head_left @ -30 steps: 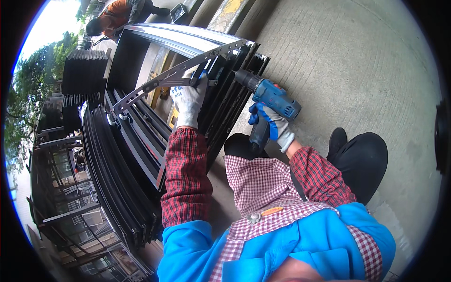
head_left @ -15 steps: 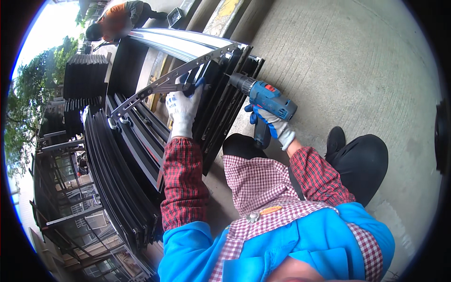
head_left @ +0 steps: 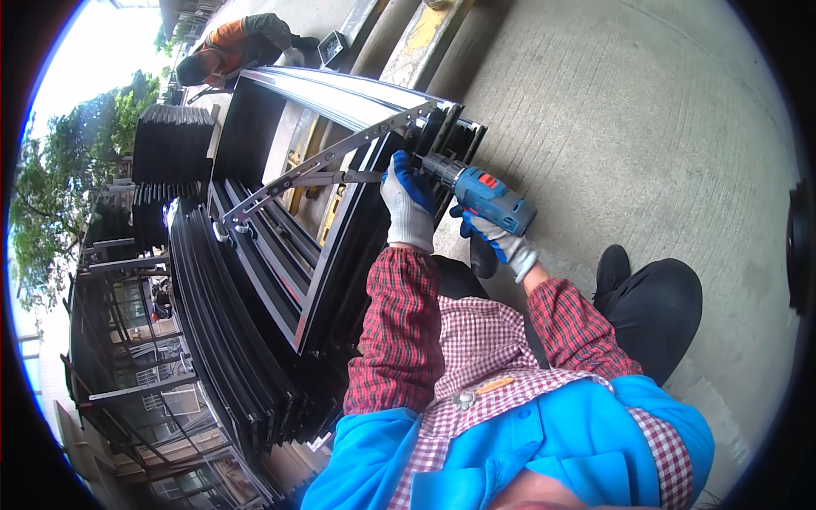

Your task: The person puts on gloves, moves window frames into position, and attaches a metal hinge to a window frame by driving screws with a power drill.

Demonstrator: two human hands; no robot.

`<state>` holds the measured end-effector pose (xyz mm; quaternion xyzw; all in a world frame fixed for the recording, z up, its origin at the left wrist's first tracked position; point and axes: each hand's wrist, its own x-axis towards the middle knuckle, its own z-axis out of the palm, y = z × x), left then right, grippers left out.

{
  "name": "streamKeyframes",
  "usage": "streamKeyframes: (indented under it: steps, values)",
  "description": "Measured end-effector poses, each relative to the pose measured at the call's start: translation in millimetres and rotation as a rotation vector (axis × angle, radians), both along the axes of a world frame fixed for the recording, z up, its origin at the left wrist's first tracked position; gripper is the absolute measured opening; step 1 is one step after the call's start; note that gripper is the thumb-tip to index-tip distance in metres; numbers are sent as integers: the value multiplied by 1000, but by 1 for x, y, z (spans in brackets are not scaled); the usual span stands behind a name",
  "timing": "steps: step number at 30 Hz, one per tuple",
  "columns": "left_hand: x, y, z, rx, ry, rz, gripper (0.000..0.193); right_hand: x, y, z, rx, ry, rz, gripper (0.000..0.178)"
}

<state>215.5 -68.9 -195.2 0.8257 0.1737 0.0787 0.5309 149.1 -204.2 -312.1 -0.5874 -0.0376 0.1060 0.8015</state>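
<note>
My right hand (head_left: 501,240), in a white glove with blue coating, grips a blue cordless drill (head_left: 491,201) whose chuck points left toward the frames. Close to the drill's tip, my left hand (head_left: 410,197) has its gloved fingers curled together at the corner of the top black metal frame (head_left: 316,293). Whatever those fingers pinch is hidden. A long perforated metal window stay (head_left: 327,155) slants across this frame, and its short side arm (head_left: 340,178) reaches to my left hand.
Stacks of dark frames (head_left: 212,314) lie to the left, more frames (head_left: 174,144) farther off. A person in orange (head_left: 229,47) bends over the far end, beside a small tray (head_left: 332,48). A yellow-marked beam (head_left: 422,38) lies behind. Concrete floor (head_left: 612,127) extends right.
My left hand has moved right, from the stay's side arm to beside the drill's tip. The side arm has swung toward the frame's corner. The drill stays nearly where it was.
</note>
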Motion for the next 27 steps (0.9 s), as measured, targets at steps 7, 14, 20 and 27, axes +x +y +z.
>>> streamKeyframes:
  steps: [7,14,20,27]
  values:
    - [30,3,-11,-344,13,16,11,1,7,-20,-66,-154,0,13]
    - [46,1,-22,-699,25,19,10,0,5,-34,-113,-173,-33,9]
    - [32,24,-28,-1003,27,31,10,-14,-26,16,-110,-318,-29,16]
    - [-40,-3,-8,-1478,-179,-56,11,-9,-55,39,145,-58,2,21]
